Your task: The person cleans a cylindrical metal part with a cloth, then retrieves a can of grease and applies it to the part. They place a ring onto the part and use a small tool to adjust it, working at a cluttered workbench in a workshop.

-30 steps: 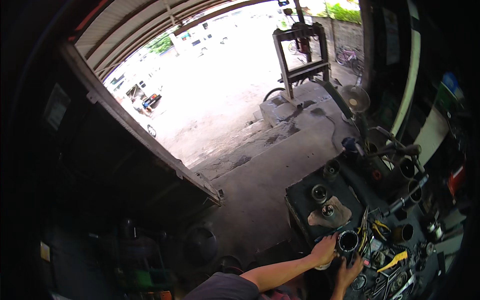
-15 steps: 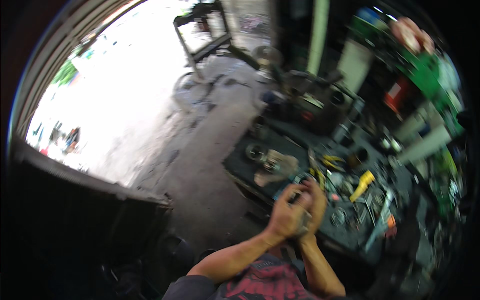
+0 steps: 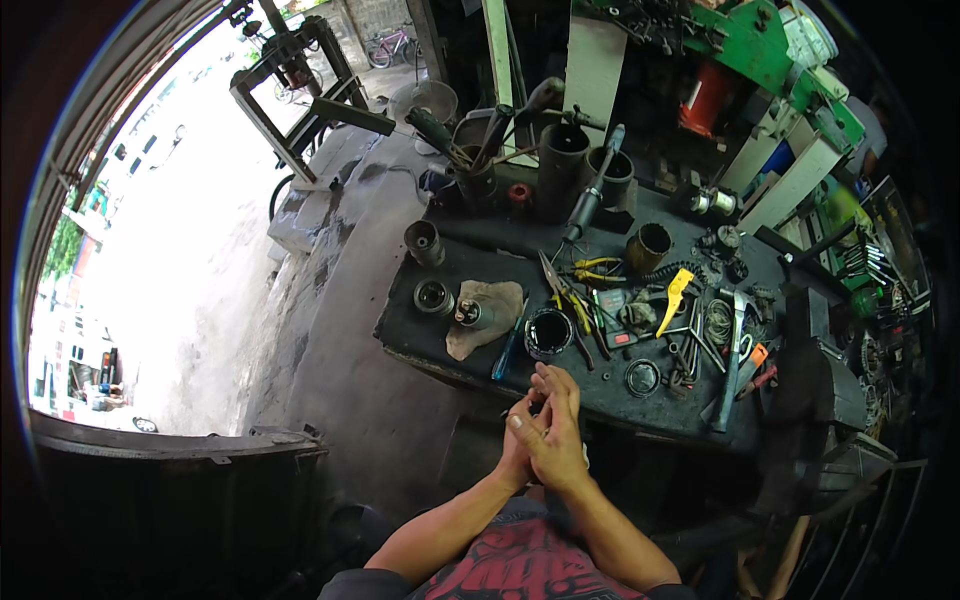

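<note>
My left hand (image 3: 513,450) and my right hand (image 3: 560,445) are pressed together in front of my body, just off the front edge of the workbench (image 3: 430,362). The right one laps over the left, its fingers pointing toward the bench. Between them a small dark gap shows, and what they hold is hidden. A bit of something pale peeks out beside the right palm. Closest on the bench is a round tub of black grease (image 3: 549,331). To its left lie a blue screwdriver (image 3: 509,348) and a tan rag (image 3: 478,340) with a metal part (image 3: 468,312) on it.
Two metal cylinders (image 3: 424,244) stand at the bench's left end. Yellow-handled pliers (image 3: 598,268), a yellow tool (image 3: 676,300), a hammer (image 3: 735,355) and a round lid (image 3: 643,378) lie to the right. Behind are upright tubes holding tools (image 3: 476,185) and a green machine (image 3: 740,35).
The view has swung right and steadied, so the bench sits further left in it. My hands stay together, but the right one now covers more of the left.
</note>
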Demonstrator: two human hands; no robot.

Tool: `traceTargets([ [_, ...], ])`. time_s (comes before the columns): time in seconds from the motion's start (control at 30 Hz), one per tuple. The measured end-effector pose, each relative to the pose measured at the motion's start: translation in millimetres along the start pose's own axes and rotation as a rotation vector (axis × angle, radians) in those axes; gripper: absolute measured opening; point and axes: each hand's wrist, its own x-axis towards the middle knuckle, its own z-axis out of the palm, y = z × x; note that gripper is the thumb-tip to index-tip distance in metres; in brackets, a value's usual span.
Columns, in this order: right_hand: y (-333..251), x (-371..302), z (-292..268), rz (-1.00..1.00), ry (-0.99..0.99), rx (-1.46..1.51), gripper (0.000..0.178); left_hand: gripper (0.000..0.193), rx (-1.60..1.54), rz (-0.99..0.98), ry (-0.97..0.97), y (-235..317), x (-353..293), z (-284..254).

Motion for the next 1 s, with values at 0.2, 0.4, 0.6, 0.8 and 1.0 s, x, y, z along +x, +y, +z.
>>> traceTargets([
  [0.2, -18.4, 12.3, -85.0, 0.030, -0.534, -0.179, 0.068, 0.039, -0.716, -0.854, 0.225, -24.6, 67.8, -38.3],
  [0.4, -53.3, 141.6, -221.0, -0.080, 0.144, -0.157, 0.012, 0.028, -0.196, -0.716, 0.512, -97.2, 47.5, -88.6],
  [0.6, -65.4, 207.4, -252.4, -0.169, 0.320, 0.272, 0.009, 0.035, 0.026, -1.178, 0.560, -133.5, -72.2, -52.3],
  [0.8, -15.2, 163.5, -199.0, 0.120, 0.162, 0.561, 0.020, 0.024, 0.174, -1.319, 0.305, -101.5, -130.2, -31.2],
  [1.0, 35.8, 70.9, -147.3, 0.283, -0.537, 0.352, 0.014, 0.024, 0.120, -1.352, 0.039, -119.3, -111.2, -58.1],
])
